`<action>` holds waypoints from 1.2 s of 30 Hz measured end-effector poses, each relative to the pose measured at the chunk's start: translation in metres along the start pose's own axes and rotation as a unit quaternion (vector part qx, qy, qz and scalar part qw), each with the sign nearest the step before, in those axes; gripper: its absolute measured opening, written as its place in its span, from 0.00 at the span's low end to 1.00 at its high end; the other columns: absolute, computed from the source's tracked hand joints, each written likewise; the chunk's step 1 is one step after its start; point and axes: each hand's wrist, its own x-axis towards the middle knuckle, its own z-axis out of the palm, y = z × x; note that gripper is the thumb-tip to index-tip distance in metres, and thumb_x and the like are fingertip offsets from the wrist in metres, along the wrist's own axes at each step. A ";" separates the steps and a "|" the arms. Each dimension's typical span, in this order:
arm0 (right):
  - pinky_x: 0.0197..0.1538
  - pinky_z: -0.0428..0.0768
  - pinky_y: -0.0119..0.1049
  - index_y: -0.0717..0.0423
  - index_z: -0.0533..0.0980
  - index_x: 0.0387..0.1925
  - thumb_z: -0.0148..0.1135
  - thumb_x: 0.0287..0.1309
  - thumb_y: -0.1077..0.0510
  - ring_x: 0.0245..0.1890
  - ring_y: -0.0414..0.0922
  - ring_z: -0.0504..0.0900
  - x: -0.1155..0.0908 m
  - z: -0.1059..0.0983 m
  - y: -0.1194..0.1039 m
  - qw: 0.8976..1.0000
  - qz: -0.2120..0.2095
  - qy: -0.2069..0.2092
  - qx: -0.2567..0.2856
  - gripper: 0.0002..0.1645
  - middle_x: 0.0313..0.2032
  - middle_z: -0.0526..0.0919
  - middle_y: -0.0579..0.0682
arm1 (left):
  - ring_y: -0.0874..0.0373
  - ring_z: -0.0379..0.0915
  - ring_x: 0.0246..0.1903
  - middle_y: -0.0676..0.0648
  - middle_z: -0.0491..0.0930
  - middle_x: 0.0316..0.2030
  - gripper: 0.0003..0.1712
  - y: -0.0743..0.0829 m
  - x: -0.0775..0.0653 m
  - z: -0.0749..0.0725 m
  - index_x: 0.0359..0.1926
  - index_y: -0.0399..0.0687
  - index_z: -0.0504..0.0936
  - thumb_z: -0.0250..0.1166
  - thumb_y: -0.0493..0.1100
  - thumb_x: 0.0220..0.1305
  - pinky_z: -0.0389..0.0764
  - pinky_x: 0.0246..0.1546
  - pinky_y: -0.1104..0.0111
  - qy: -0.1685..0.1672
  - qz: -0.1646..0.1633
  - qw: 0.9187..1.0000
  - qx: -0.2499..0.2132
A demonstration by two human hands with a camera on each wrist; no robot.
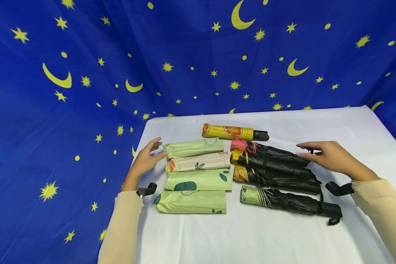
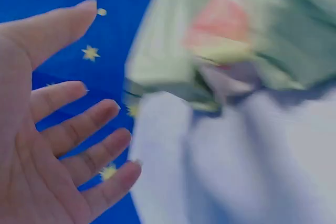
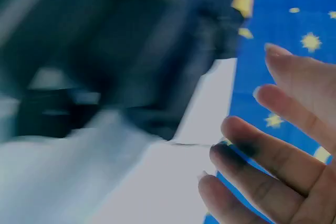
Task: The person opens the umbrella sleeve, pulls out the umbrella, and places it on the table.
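Note:
My left hand (image 1: 146, 158) is beside the left ends of a row of folded umbrellas in printed covers, its fingers spread and holding nothing in the left wrist view. Nearest to it are a light green umbrella (image 1: 196, 147) and a cream one (image 1: 201, 162) with an orange tip. On the other side, my right hand (image 1: 331, 156) hovers by the handle end of a folded black umbrella with a pink tip (image 1: 239, 144). Its loosely bent fingers (image 3: 270, 156) show nothing between them. Below that umbrella lie black ones with yellow tips (image 1: 274, 163) and one with a green tip (image 1: 293, 203).
A yellow umbrella (image 1: 229, 131) printed with orange slices lies at the back, its black handle to the right. Two more light green umbrellas (image 1: 198, 180) lie lower in the left row. A white cloth (image 1: 267, 238) covers the table; blue star-patterned curtains (image 1: 201, 44) surround it.

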 end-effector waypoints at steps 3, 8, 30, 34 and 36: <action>0.52 0.80 0.61 0.59 0.80 0.62 0.67 0.68 0.47 0.54 0.65 0.82 0.017 -0.014 -0.016 1.000 0.008 0.004 0.003 0.28 0.56 0.83 0.66 | 0.41 0.57 0.73 0.40 0.64 0.73 0.39 0.017 0.007 -0.009 0.77 0.49 0.63 0.62 0.58 0.74 0.61 0.70 0.45 0.008 0.022 0.999 0.025; 0.55 0.78 0.63 0.63 0.79 0.61 0.66 0.69 0.49 0.54 0.64 0.82 0.061 -0.009 -0.032 1.000 0.012 -0.018 0.010 0.28 0.53 0.84 0.65 | 0.44 0.60 0.72 0.43 0.67 0.72 0.34 0.054 0.042 -0.001 0.74 0.50 0.69 0.60 0.60 0.75 0.63 0.70 0.47 -0.013 0.040 0.999 0.030; 0.49 0.79 0.58 0.68 0.82 0.49 0.73 0.59 0.62 0.41 0.59 0.84 0.133 0.056 -0.045 0.999 -0.017 0.000 -0.042 0.18 0.40 0.87 0.63 | 0.44 0.73 0.61 0.35 0.68 0.69 0.35 0.099 0.141 0.092 0.80 0.47 0.56 0.57 0.42 0.79 0.76 0.61 0.54 -0.104 -0.080 0.982 -0.134; 0.40 0.79 0.53 0.65 0.81 0.52 0.73 0.62 0.60 0.36 0.55 0.83 0.124 0.037 -0.049 0.998 -0.039 0.045 -0.018 0.20 0.41 0.84 0.62 | 0.44 0.73 0.61 0.35 0.67 0.69 0.36 0.114 0.134 0.081 0.80 0.50 0.57 0.59 0.38 0.77 0.76 0.61 0.52 -0.078 -0.057 0.980 -0.173; 0.35 0.79 0.49 0.63 0.79 0.57 0.71 0.64 0.57 0.33 0.52 0.83 0.116 0.023 -0.054 0.998 -0.035 0.055 0.024 0.23 0.42 0.82 0.61 | 0.46 0.73 0.60 0.37 0.69 0.68 0.37 0.125 0.124 0.069 0.79 0.53 0.61 0.63 0.37 0.74 0.77 0.60 0.55 -0.047 -0.029 0.979 -0.196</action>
